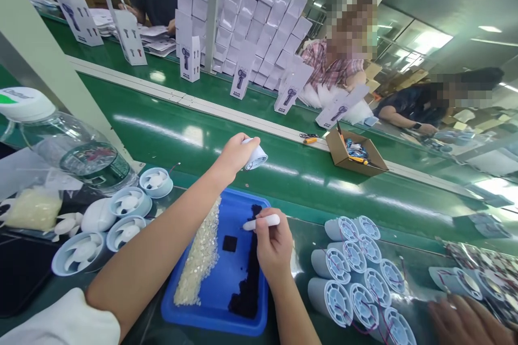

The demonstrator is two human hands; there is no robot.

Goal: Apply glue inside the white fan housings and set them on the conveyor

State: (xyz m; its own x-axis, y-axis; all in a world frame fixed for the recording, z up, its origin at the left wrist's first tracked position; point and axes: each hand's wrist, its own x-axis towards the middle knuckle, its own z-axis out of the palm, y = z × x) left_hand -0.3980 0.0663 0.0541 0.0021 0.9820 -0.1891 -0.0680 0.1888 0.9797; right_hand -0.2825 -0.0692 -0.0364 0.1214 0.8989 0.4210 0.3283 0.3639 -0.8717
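Observation:
My left hand (238, 155) reaches out over the green surface with its fingers wrapped round a light-blue plastic fan housing (257, 158). Below it, my right hand (275, 248) grips a white pen-shaped tool (267, 221), whose thin tip points left over a blue tray (238, 275). Small whitish, translucent pieces (198, 264) form a strip along the tray's left side. Small black pieces (247, 291) are heaped along its right side, partly behind my right hand. A black square (230, 243) lies between them.
Several housings with red wires (339, 302) stand right of the tray; fan units (128, 202) and a water bottle (89, 151) stand left. Another person's hand (469, 318) is at lower right. A cardboard box (356, 153) and printed white boxes (190, 59) stand farther back, near several people.

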